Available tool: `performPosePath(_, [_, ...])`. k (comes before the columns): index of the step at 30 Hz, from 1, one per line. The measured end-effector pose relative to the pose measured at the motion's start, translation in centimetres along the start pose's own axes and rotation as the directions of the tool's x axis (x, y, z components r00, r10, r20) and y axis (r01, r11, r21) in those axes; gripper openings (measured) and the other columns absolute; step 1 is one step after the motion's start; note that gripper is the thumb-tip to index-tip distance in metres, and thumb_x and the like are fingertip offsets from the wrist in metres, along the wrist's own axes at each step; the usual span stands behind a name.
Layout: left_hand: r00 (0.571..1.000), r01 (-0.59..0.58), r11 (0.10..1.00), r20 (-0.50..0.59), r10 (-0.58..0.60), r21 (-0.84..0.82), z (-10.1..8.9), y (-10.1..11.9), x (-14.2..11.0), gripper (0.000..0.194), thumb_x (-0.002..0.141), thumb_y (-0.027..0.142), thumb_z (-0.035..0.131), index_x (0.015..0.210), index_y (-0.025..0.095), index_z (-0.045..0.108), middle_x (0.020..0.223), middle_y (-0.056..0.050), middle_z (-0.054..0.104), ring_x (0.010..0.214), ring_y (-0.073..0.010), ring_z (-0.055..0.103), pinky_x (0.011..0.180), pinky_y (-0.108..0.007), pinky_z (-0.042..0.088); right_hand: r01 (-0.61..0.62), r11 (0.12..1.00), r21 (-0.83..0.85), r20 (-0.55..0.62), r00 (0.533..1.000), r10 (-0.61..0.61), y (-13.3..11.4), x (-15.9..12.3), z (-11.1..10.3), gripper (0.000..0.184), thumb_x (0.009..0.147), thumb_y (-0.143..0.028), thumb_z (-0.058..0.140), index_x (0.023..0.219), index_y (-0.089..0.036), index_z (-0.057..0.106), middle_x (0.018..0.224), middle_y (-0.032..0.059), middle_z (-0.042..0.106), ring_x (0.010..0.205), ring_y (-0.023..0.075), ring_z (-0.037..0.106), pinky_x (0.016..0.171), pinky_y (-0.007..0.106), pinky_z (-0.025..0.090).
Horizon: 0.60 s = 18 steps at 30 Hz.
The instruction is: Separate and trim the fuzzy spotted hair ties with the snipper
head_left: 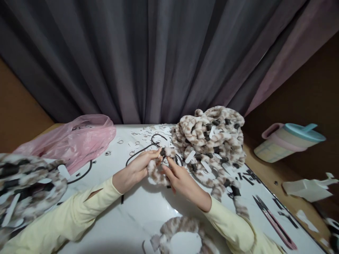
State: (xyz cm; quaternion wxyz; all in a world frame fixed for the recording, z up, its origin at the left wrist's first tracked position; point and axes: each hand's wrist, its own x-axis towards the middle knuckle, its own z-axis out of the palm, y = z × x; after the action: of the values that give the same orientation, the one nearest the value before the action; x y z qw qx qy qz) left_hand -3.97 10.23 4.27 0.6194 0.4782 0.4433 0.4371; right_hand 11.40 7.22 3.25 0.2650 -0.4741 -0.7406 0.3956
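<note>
A fluffy brown-and-white plush loop with a dark wrapped band is held between both hands above the table. My left hand pinches it by the dark band from the left. On the other side, my right hand has its thumb and fingers closed on the fluffy part; the exact grip is partly hidden. Black cord curls on the tabletop just behind the hands. Nearer to me lies another fluffy ring with a pale tag.
Piles of similar plush loops lie at the right and left. A pink plastic bag, scattered metal rings and pink-handled thread snips are on the white table. Beyond its right edge are a lidded cup and white bottle.
</note>
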Motion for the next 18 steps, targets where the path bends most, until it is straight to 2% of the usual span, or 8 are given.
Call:
performPosePath(4, [0.991,0.109,0.987,0.087,-0.099,-0.116,0.9,0.0,-0.6,0.032,0.07,0.049,0.069,0.064,0.019,0.059,0.061,-0.003,0.058,0.053,-0.0145,0.054,0.054,-0.028,0.048,0.008,1.0,0.027,-0.055,0.998,-0.006,0.7,0.4,0.6,0.022,0.092,-0.026,0.038,0.091,-0.017,0.058,0.039,-0.007,0.043,0.036,0.0129,0.043,0.047,0.022,0.035])
performPosePath(8, [0.981,0.171,0.973,0.113,-0.155,-0.154,1.5,0.3,-1.2,0.033,0.064,0.045,0.074,0.064,0.017,0.058,0.058,-0.001,0.056,0.05,-0.0112,0.052,0.05,-0.023,0.044,0.052,0.998,0.04,-0.117,0.992,-0.047,1.1,0.6,1.2,0.028,0.092,-0.021,0.032,0.076,-0.02,0.055,0.045,-0.0042,0.046,0.042,0.0129,0.045,0.049,0.023,0.036])
performPosePath(10, [0.984,0.167,0.975,0.094,-0.154,-0.146,1.5,0.5,-1.5,0.033,0.065,0.044,0.073,0.067,0.016,0.056,0.057,0.001,0.055,0.049,-0.0092,0.051,0.05,-0.021,0.042,0.065,0.997,0.035,-0.153,0.986,-0.059,1.2,0.7,1.2,0.029,0.09,-0.019,0.031,0.07,-0.02,0.052,0.05,-0.0015,0.049,0.047,0.0135,0.047,0.052,0.024,0.036])
performPosePath(13, [0.998,0.059,0.998,0.025,-0.058,-0.037,1.5,0.7,-1.8,0.029,0.073,0.043,0.065,0.077,0.018,0.051,0.057,0.004,0.055,0.049,-0.0088,0.05,0.049,-0.019,0.037,0.069,0.997,0.025,-0.171,0.983,-0.064,1.0,0.6,1.2,0.029,0.088,-0.016,0.034,0.063,-0.02,0.049,0.057,0.0015,0.053,0.051,0.0132,0.047,0.054,0.024,0.035])
performPosePath(15, [0.998,-0.059,0.991,-0.015,0.061,0.116,1.5,0.8,-2.0,0.025,0.079,0.041,0.06,0.085,0.021,0.048,0.056,0.007,0.054,0.048,-0.0096,0.049,0.048,-0.019,0.034,0.066,0.997,0.035,-0.14,0.988,-0.06,0.7,0.5,1.1,0.029,0.088,-0.016,0.036,0.062,-0.02,0.049,0.054,0.0004,0.053,0.047,0.0123,0.046,0.051,0.024,0.035])
performPosePath(17, [0.978,-0.182,0.926,-0.035,0.205,0.332,1.5,0.7,-2.0,0.019,0.082,0.038,0.056,0.091,0.023,0.047,0.052,0.009,0.049,0.048,-0.0108,0.047,0.051,-0.021,0.034,0.056,0.997,0.06,-0.087,0.995,-0.051,0.1,0.2,0.8,0.031,0.09,-0.02,0.036,0.063,-0.02,0.05,0.047,-0.0021,0.05,0.041,0.0114,0.045,0.047,0.023,0.035])
performPosePath(18, [0.955,-0.245,0.856,-0.04,0.295,0.456,1.4,0.7,-2.0,0.016,0.084,0.034,0.055,0.092,0.023,0.049,0.049,0.01,0.047,0.049,-0.0116,0.047,0.056,-0.023,0.035,0.049,0.996,0.073,-0.061,0.997,-0.045,-0.2,0.1,0.6,0.032,0.092,-0.022,0.034,0.064,-0.02,0.05,0.045,-0.0033,0.049,0.038,0.0111,0.044,0.046,0.022,0.035])
